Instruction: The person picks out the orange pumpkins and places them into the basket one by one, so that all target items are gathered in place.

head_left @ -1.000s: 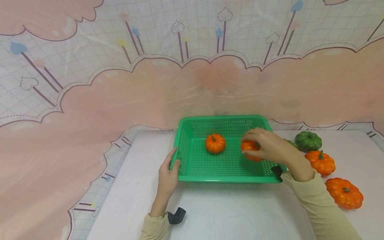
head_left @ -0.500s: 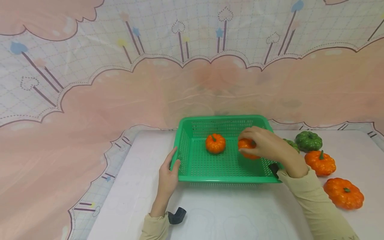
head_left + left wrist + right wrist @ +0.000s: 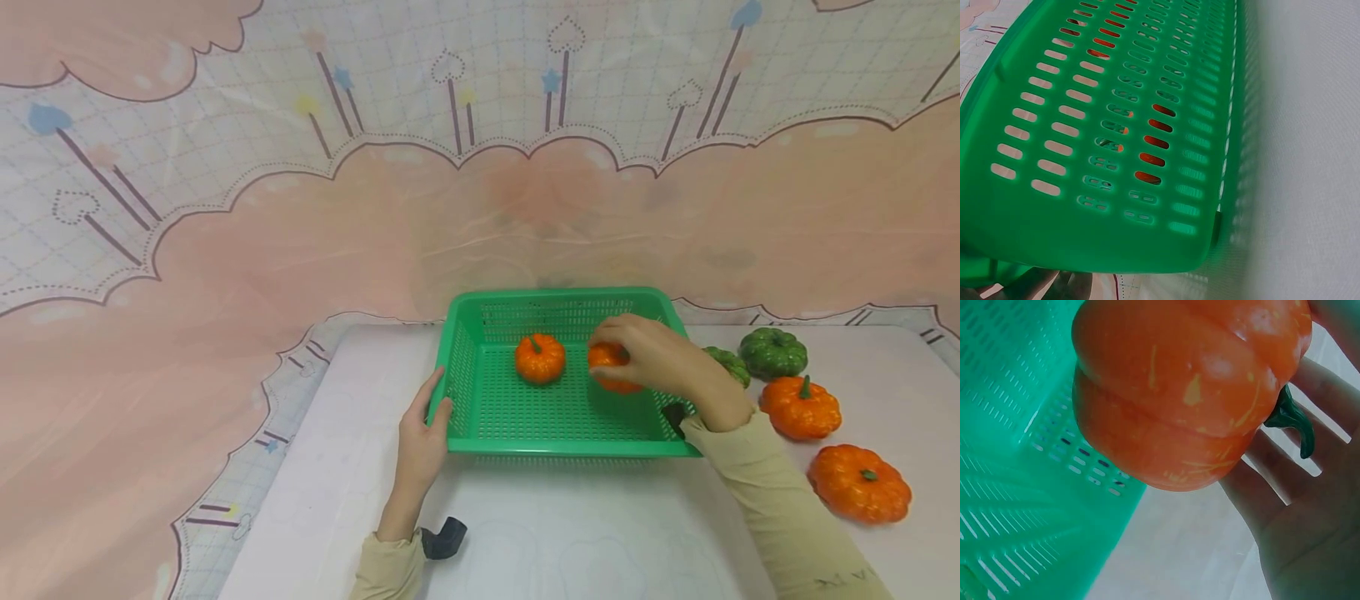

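Note:
A green plastic basket [image 3: 573,448] with slotted walls stands on the white table. My left hand [image 3: 422,442] grips its left rim, thumb and fingers on either side; in the left wrist view the fingers [image 3: 1072,287] show under the rim. Over the basket's right half, my right hand [image 3: 651,354] holds a small orange pumpkin [image 3: 609,367] from above. The right wrist view shows this pumpkin's [image 3: 1179,400] ribbed, yellow-flecked side and its green stem [image 3: 1294,422] near the palm. Another orange pumpkin [image 3: 540,360] sits on the basket floor, left of the held one.
Right of the basket lie a dark green pumpkin [image 3: 774,353], a second green one [image 3: 727,365] partly behind the right arm, an orange pumpkin [image 3: 802,408] with an upright stem and a flatter orange pumpkin [image 3: 861,485]. A patterned cloth backdrop [image 3: 480,217] rises behind the table.
My right hand has moved a little left and slightly away from me within the basket, carrying the orange pumpkin toward the other one. The left hand stays on the rim.

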Demonstrator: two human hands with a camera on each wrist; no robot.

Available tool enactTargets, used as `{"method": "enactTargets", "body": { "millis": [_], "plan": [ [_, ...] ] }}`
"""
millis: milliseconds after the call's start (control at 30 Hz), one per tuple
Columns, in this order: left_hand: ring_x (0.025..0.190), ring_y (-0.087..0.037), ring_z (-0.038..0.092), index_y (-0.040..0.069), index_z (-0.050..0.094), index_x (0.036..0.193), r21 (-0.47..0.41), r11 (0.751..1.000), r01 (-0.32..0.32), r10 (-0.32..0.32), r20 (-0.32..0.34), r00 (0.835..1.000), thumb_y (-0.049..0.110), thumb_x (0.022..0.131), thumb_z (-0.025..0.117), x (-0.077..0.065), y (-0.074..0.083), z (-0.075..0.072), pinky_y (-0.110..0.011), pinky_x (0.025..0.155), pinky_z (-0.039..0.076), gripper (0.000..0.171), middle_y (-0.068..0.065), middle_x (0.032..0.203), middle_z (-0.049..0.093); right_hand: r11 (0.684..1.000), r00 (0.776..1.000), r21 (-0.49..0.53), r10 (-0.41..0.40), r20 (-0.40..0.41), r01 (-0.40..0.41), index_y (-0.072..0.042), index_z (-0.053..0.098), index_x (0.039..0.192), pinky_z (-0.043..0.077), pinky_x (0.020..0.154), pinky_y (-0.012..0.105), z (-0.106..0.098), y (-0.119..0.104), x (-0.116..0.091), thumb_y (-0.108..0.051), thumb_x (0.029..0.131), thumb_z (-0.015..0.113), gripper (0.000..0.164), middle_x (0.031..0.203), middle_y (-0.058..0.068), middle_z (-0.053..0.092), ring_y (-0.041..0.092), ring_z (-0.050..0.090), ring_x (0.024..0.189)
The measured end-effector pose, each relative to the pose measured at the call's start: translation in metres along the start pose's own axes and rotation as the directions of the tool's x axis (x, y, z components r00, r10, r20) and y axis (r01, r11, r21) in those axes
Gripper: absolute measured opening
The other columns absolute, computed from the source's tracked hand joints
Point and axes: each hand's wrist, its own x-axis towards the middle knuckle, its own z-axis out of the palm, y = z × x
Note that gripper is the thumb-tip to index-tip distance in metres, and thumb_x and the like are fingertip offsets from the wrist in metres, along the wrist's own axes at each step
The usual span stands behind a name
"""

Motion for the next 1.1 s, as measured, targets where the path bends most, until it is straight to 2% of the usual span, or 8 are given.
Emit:
{"method": "enactTargets", "body": {
  "millis": [400,767,1100],
  "plan": [
    [0.142,-0.033,0.039,0.009,0.043,0.15,0.002,1.0,0.004,-0.004,0.007,1.0,0.008,0.102,0.048,0.0,-0.002,0.004,-0.044,0.114,0.037,0.048,-0.013,0.155,0.04,0.999,0.999,0.009,0.04,0.028,-0.04,-0.009,0.073,0.108,0.057,0.08,0.04,0.006,0.006,0.007,-0.027,0.086,0.079,0.029,0.11,0.005,0.068,0.023,0.062,0.099],
    [0.143,-0.032,0.038,0.011,0.043,0.15,0.01,1.0,0.025,-0.025,0.0,1.0,0.009,0.102,0.049,-0.001,0.001,0.001,-0.047,0.115,0.036,0.048,-0.015,0.155,0.04,0.997,0.996,0.032,0.074,0.045,-0.076,-0.011,0.073,0.108,0.058,0.078,0.04,0.009,0.011,0.015,-0.027,0.086,0.079,0.028,0.11,0.006,0.068,0.023,0.062,0.095],
    [0.142,-0.032,0.04,0.01,0.043,0.15,0.01,1.0,0.009,-0.009,-0.006,1.0,0.008,0.102,0.049,0.0,0.002,0.0,-0.046,0.114,0.038,0.048,-0.014,0.155,0.041,0.994,0.992,0.036,0.101,0.068,-0.104,-0.008,0.074,0.109,0.057,0.079,0.043,0.009,0.015,0.022,-0.025,0.087,0.078,0.028,0.11,0.008,0.068,0.024,0.063,0.095]
  ]
}}
